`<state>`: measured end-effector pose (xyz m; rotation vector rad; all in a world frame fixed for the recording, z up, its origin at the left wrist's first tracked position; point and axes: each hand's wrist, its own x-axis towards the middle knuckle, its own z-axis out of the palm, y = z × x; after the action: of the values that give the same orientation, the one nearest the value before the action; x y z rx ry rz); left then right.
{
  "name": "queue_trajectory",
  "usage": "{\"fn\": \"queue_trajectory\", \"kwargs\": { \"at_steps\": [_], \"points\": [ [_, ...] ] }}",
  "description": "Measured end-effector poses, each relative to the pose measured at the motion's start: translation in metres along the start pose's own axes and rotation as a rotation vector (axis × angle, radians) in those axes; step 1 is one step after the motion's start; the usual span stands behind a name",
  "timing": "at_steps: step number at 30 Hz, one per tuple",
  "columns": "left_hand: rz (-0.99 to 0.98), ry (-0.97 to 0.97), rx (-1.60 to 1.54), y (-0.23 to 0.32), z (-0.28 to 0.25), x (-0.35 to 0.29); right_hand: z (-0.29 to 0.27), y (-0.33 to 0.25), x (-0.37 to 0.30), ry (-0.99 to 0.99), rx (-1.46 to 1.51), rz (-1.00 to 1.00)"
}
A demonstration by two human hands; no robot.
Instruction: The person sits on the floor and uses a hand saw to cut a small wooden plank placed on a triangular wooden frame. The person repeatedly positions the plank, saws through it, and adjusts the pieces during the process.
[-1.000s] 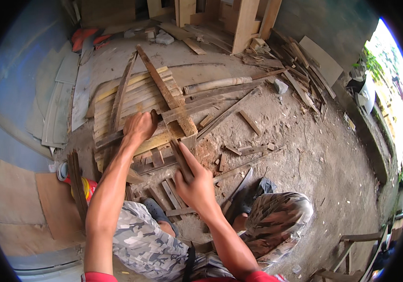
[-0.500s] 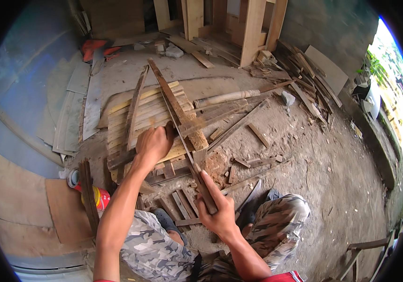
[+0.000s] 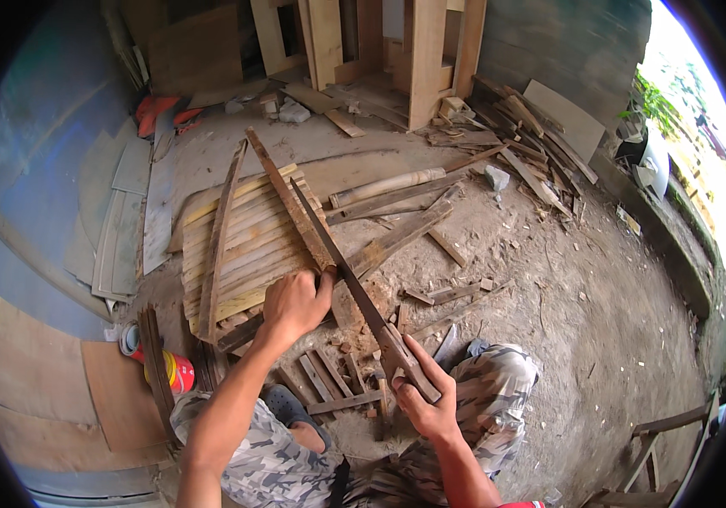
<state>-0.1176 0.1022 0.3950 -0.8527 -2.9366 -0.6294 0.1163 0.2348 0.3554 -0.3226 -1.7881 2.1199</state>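
My right hand (image 3: 426,396) grips the wooden handle of a handsaw (image 3: 366,311). Its long dark blade points away and to the left, its tip beside a narrow wooden strip (image 3: 285,191). Fingers closed, my left hand (image 3: 297,303) holds the near end of that strip, close to the blade's middle. Under the strip lies a stack of pale wooden slats (image 3: 253,245), with a second dark strip (image 3: 225,229) leaning across its left side. Just right of the blade rests a rough board (image 3: 401,240). Whether the teeth touch wood I cannot tell.
Short offcuts (image 3: 329,377) lie between my feet. A red and yellow can (image 3: 179,372) stands at left by an upright dark plank (image 3: 154,364). Scrap wood (image 3: 541,140) is piled at back right; wooden frames (image 3: 426,63) stand behind. A rounded piece of timber (image 3: 387,187) lies beyond the board.
The saw has come back toward me and right, its blade turned to show more of its flat side. My left hand has shifted nearer and right along with the strip's end.
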Motion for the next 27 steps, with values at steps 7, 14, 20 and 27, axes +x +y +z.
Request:
{"fn": "queue_trajectory", "kwargs": {
  "at_steps": [7, 14, 20, 27],
  "points": [
    [-0.043, -0.063, 0.004, 0.014, 0.017, 0.0, -0.016, 0.003, -0.007, 0.028, -0.058, -0.019],
    [-0.079, -0.097, -0.088, -0.001, 0.02, -0.011, -0.013, -0.009, -0.016, -0.118, -0.574, -0.322],
    [0.05, 0.028, 0.108, -0.031, 0.019, -0.006, 0.019, 0.003, -0.016, -0.089, -0.462, -0.226],
    [-0.071, 0.043, 0.186, -0.092, -0.009, 0.032, 0.089, 0.025, 0.048, -0.1, -0.324, -0.188]
  ]
}}
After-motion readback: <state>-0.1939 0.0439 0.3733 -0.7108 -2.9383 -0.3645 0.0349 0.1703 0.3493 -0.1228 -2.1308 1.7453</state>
